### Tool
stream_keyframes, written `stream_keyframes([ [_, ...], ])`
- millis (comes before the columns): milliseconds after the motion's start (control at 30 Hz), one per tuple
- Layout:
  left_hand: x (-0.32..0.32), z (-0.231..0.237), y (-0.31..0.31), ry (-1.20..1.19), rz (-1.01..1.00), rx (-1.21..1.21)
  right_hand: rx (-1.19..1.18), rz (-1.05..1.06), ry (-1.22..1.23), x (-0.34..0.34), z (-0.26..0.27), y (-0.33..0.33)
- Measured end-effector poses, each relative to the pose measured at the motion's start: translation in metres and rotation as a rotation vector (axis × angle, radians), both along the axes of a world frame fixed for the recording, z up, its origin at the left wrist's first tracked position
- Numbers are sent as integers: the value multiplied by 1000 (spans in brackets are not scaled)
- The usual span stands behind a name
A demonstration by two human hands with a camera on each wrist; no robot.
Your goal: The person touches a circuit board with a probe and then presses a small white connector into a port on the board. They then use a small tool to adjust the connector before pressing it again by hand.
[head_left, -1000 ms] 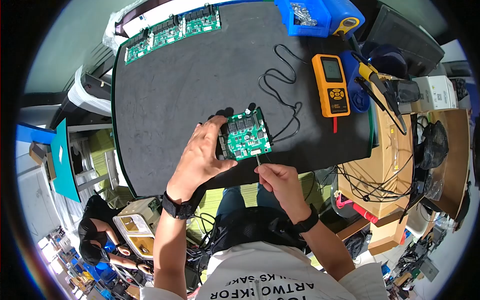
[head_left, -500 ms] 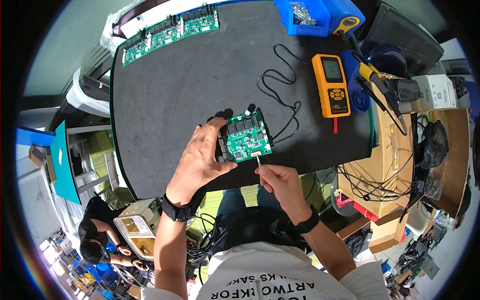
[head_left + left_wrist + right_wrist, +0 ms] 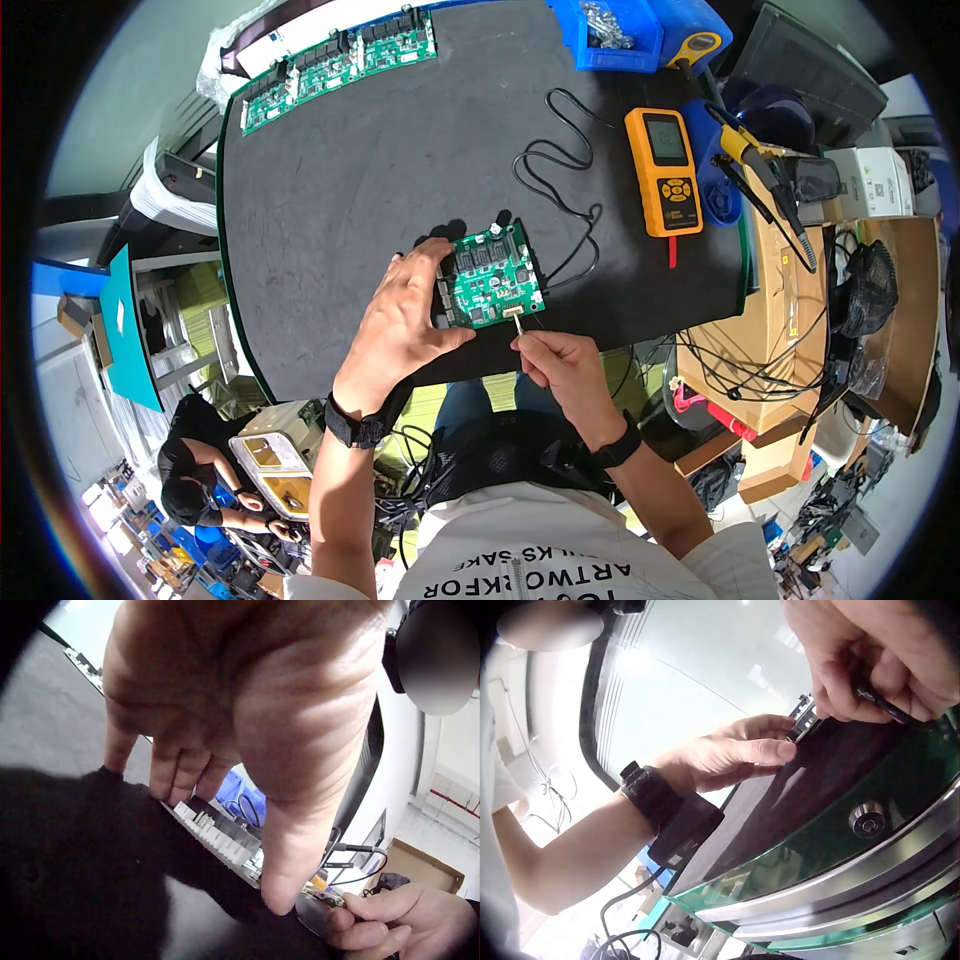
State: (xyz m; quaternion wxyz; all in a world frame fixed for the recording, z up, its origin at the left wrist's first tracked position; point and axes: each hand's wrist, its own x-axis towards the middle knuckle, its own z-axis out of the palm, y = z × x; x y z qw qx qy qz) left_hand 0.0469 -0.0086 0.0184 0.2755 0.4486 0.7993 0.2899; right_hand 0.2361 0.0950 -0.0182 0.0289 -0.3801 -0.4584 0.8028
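A green circuit board (image 3: pixel 487 275) lies near the mat's front edge. My left hand (image 3: pixel 400 310) grips its left side, thumb at the lower corner and fingers at the upper one; in the left wrist view, white connectors (image 3: pixel 214 836) show between thumb and fingers. My right hand (image 3: pixel 565 370) pinches a thin pale-tipped tool (image 3: pixel 519 327), whose tip meets the board's lower edge by a white connector (image 3: pixel 513 312). Whether the tip touches the connector I cannot tell. In the right wrist view a black cord or handle (image 3: pixel 889 709) passes through my right hand (image 3: pixel 885 660).
An orange meter (image 3: pixel 664 175) lies at the right, beside a blue stand with a yellow-handled tool (image 3: pixel 745 148). A black cable (image 3: pixel 545 178) winds across the mat (image 3: pixel 330 220). Several joined green boards (image 3: pixel 340 65) lie back left, and a blue bin (image 3: pixel 640 45) of metal parts at the back.
The board has shifted slightly toward my body. The tool's tip appears a little further onto the white connector's area. Both hands keep their grips.
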Motion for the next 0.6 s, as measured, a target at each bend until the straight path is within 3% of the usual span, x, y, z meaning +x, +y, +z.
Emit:
stream_keyframes([
  [600, -2, -1, 0, 52, -38, 12, -54, -4, -18, -1, -1, 0],
])
